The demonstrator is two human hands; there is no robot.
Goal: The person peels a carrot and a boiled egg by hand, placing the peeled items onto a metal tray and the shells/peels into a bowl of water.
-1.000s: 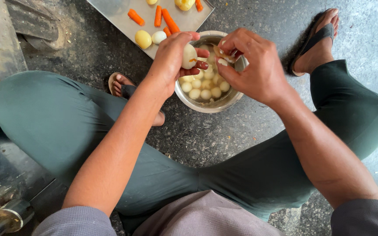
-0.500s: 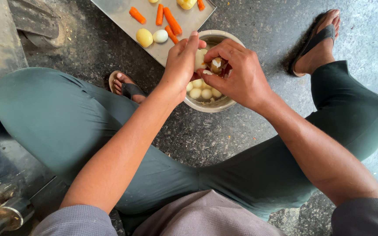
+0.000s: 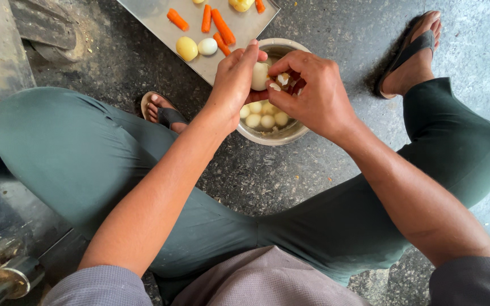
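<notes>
1. Over the steel bowl (image 3: 267,135) at about 12 o'clock from the person's lap, both hands meet just above the rim
2. The left hand (image 3: 235,79) has its fingers curled closed around a pale round peeled thing (image 3: 259,76), looks like a small potato or an egg, can't tell which, and holds it up over the bowl
3. The right hand (image 3: 312,90) comes in from 3 o'clock, fingers bent and pinched tight against that same pale piece, thumb right beside it. There's a little pale scrap (image 3: 283,79) between the fingertips, and something reddish under them, too hidden to tell what it is
4. Down inside the bowl sits a heap of more small pale round pieces (image 3: 265,115), touching one another
5. At 11 o'clock from the bowl, touching or just beside its rim, lies a flat metal tray (image 3: 160,22). On it are orange carrot sticks (image 3: 221,25), a yellowish round piece (image 3: 186,48) and a white round piece (image 3: 207,46) side by side
6. The person sits on a dark speckled floor (image 3: 324,170) in green trousers (image 3: 86,158), knees spread to 9 and 3 o'clock. One sandalled foot (image 3: 163,111) is tucked at 9 o'clock from the bowl, the other foot (image 3: 412,54) is out at 2 o'clock, well apart from it
</notes>
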